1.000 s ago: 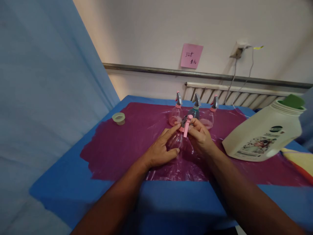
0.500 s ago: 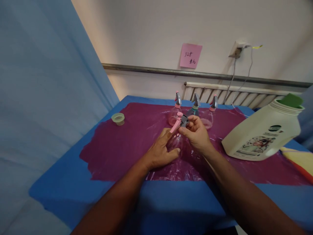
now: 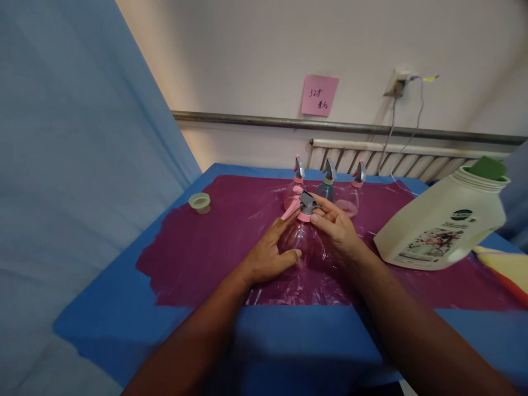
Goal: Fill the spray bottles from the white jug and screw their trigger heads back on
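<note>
A clear spray bottle [image 3: 300, 234] stands on the purple plastic sheet in front of me. My left hand [image 3: 270, 250] is wrapped round the bottle's left side, thumb in front. On the bottle's neck sits a grey and pink spray head [image 3: 306, 203], its pink trigger pointing left. My right hand [image 3: 336, 223] pinches the collar of this spray head with thumb and fingers. Behind my hands stand a pink-tinted spray bottle [image 3: 292, 190], a teal spray bottle [image 3: 325, 190] and another clear spray bottle [image 3: 350, 201], each with its spray head on.
A large cream jug [image 3: 437, 225] with a green piece in its mouth stands at the right, beside a yellow and red cloth [image 3: 501, 269]. A small translucent cap [image 3: 200, 202] lies at the left on the purple sheet [image 3: 198, 247]. A radiator [image 3: 371, 147] runs behind the blue-covered table.
The spray head has turned and come upright on the bottle's neck, so its pink collar now shows. My right hand has shifted slightly with it; my left hand stays on the bottle.
</note>
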`<state>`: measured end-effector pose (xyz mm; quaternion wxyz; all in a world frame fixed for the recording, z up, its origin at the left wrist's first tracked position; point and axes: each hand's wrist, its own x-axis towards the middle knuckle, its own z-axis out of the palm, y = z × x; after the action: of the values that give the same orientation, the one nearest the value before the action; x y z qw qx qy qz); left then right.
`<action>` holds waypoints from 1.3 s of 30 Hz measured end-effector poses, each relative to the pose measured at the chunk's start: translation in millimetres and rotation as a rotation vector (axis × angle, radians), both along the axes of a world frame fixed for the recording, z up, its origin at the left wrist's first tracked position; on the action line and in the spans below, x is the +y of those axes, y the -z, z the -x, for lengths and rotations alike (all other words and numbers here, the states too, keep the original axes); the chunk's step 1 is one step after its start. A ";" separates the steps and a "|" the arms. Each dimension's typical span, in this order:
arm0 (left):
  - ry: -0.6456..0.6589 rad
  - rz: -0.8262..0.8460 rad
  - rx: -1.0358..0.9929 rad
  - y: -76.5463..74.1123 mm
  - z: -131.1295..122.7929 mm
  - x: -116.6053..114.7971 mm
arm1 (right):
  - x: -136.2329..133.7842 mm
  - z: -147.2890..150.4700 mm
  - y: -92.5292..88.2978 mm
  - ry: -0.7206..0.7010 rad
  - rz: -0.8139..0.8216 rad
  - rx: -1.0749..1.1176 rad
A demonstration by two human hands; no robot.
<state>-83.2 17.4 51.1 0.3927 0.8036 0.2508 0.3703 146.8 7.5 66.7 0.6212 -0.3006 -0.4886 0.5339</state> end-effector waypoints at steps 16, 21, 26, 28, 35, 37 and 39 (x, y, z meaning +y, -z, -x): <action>-0.077 -0.011 0.018 -1.4 -1.0 -5.7 | 4.7 -4.3 1.6 0.074 -0.012 -0.082; -0.122 -0.075 0.058 -4.0 -2.1 -7.7 | 1.8 -1.8 -2.9 0.080 -0.041 -0.085; -0.169 -0.088 0.036 -2.9 -5.7 -8.6 | -1.7 1.3 -4.5 0.104 -0.067 -0.117; -0.170 -0.103 0.015 -0.9 -7.2 -7.4 | -4.0 2.7 -3.8 0.121 -0.082 -0.152; -0.169 -0.193 -0.047 7.2 -12.6 -2.6 | -4.6 2.6 -5.7 0.289 -0.156 -0.257; -0.278 -0.234 -0.069 9.1 -13.6 -1.2 | 1.0 -1.1 -12.8 0.373 -0.171 -0.277; -0.448 -0.279 -0.113 9.6 -13.5 -0.5 | 10.0 -4.3 -23.4 0.470 -0.194 -0.289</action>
<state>-69.7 17.0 41.4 0.1998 0.7524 0.3469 0.5231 151.1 17.5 90.2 0.6777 -0.4177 -0.5378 0.2777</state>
